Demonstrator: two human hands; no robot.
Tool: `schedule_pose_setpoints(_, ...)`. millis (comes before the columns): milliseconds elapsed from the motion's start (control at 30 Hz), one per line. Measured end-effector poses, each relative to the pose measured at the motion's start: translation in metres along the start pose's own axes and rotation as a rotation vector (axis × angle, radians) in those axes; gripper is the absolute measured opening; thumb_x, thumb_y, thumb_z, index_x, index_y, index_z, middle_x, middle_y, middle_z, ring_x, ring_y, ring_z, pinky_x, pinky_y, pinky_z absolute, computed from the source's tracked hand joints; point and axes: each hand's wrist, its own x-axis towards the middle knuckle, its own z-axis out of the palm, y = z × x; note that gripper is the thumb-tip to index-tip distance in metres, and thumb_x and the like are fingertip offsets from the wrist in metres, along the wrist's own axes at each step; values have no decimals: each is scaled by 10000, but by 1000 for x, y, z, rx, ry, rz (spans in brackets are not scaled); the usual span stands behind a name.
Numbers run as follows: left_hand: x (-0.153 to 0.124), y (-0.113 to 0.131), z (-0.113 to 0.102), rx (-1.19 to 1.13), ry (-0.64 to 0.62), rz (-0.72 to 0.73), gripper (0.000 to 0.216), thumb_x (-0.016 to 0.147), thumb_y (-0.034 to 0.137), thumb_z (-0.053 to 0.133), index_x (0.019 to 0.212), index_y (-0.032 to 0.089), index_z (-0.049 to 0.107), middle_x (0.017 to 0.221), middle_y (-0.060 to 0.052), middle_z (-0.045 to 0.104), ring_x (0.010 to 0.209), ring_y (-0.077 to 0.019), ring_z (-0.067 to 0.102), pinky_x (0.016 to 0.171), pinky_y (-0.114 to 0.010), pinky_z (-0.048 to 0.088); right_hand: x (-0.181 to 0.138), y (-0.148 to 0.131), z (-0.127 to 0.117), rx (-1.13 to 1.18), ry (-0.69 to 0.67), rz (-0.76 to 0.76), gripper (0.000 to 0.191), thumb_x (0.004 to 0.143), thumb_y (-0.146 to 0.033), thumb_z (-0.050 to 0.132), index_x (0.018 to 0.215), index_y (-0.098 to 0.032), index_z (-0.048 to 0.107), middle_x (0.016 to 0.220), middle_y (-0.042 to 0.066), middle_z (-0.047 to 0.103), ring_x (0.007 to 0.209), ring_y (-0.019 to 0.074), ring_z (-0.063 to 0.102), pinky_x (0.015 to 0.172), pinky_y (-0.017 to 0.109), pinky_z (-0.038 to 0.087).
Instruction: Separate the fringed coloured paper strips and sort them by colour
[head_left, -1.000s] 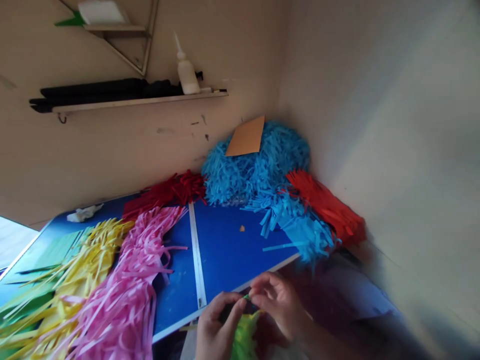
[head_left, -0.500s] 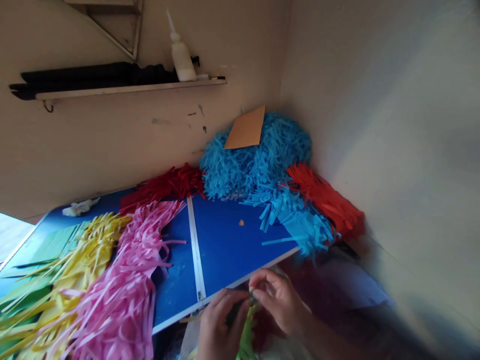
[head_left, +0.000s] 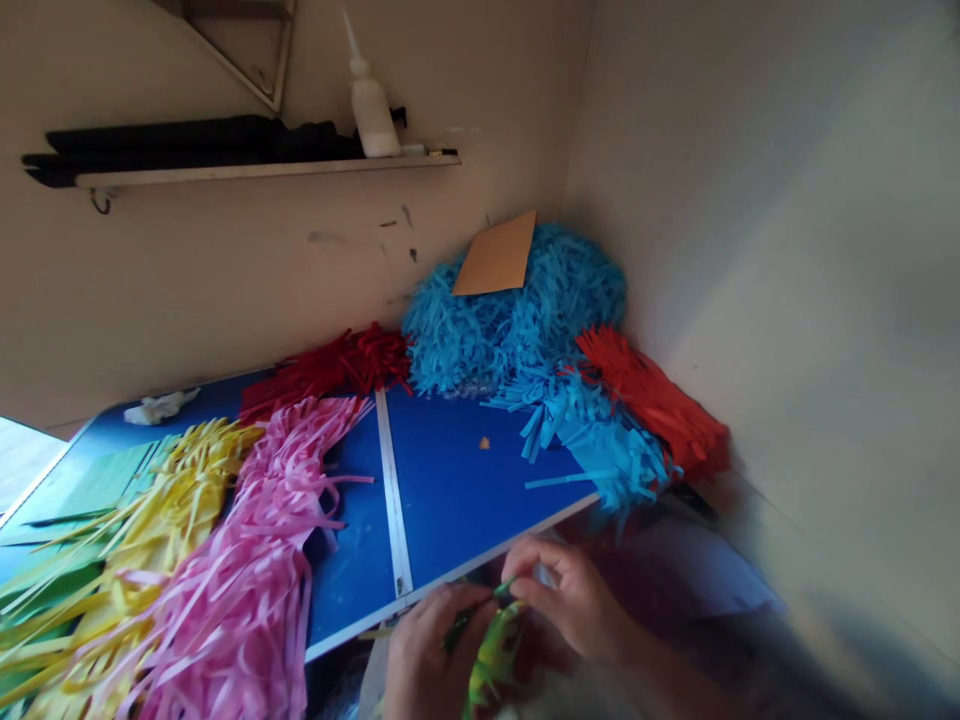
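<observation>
Just below the front edge of the blue table (head_left: 450,500), both my hands meet on a bunch of green paper strips (head_left: 491,655). My left hand (head_left: 427,650) is closed around the bunch from the left, its fingertips pinching the top. My right hand (head_left: 570,600) pinches the same top end from the right, fingers curled. The lower part of the bunch runs out of the picture at the bottom.
On the table lie heaps of cut paper strips: pink (head_left: 255,560), yellow (head_left: 150,520), green (head_left: 67,500), dark red (head_left: 330,370), blue (head_left: 517,320) and red (head_left: 652,400). A tan card (head_left: 496,255) rests on the blue heap. A wall shelf (head_left: 247,170) carries a white glue bottle (head_left: 371,95).
My hands have stayed at the table's edge, working the green bunch; the fingertips shifted slightly and more of the green paper shows now. The view moved a little.
</observation>
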Motion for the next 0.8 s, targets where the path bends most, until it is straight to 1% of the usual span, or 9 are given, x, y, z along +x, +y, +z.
schedule_pose_setpoints(67,2,1,0,-11,-2,29,121,848,342,705,922,257,662,800,35,738,686,-120,712,638,-174,563,1,-1,-2,-93,13,-80,70,843,-190,677,774,-202,681,788,0,683,787,150,613,758,251,450)
schedule_pose_setpoints(200,5,4,-3,-24,-40,81,45,894,268,647,862,240,632,789,9,696,725,-126,690,645,-201,558,1,-4,0,-180,53,-191,114,875,-225,693,763,-209,683,768,-4,689,778,150,621,746,258,439)
schedule_pose_setpoints(267,6,4,-5,5,-29,116,57,892,282,652,920,237,631,836,-10,702,781,-140,692,675,-220,557,1,-5,2,-200,72,-217,129,886,-225,688,758,-210,676,762,-5,691,771,151,625,745,265,438)
schedule_pose_setpoints(367,7,6,-8,109,53,239,123,886,254,656,1005,232,629,921,-24,719,875,-156,692,920,-302,508,0,-8,3,-240,99,-295,126,893,-214,681,768,-212,667,765,-4,696,766,154,627,763,285,432)
schedule_pose_setpoints(400,7,8,-9,135,69,278,117,886,210,647,1000,232,628,909,-13,719,864,-147,690,1008,-328,452,0,-8,3,-253,101,-323,123,896,-212,678,774,-214,667,767,-3,698,765,155,626,769,293,429)
schedule_pose_setpoints(467,9,11,-9,142,73,329,126,884,121,615,936,235,624,828,27,704,780,-114,677,1085,-339,365,0,-10,3,-274,101,-362,111,902,-203,670,792,-216,668,773,-2,702,761,156,627,782,308,425)
schedule_pose_setpoints(533,11,14,-8,125,72,336,138,882,98,607,896,235,614,787,44,692,734,-98,664,1073,-318,362,-2,-11,3,-287,102,-379,100,902,-186,664,807,-216,667,789,1,708,762,157,630,786,315,427)
schedule_pose_setpoints(700,9,14,2,109,69,278,113,881,125,605,879,237,589,789,46,710,742,-104,690,1052,-310,403,-5,-9,4,-313,121,-376,102,892,-166,652,806,-221,657,792,8,717,756,172,642,785,337,441)
schedule_pose_setpoints(800,7,12,10,125,55,247,114,886,130,577,877,243,592,778,45,724,727,-116,706,1007,-310,470,-5,-12,5,-379,143,-382,103,887,-162,653,806,-225,661,793,9,724,758,177,647,808,354,441)
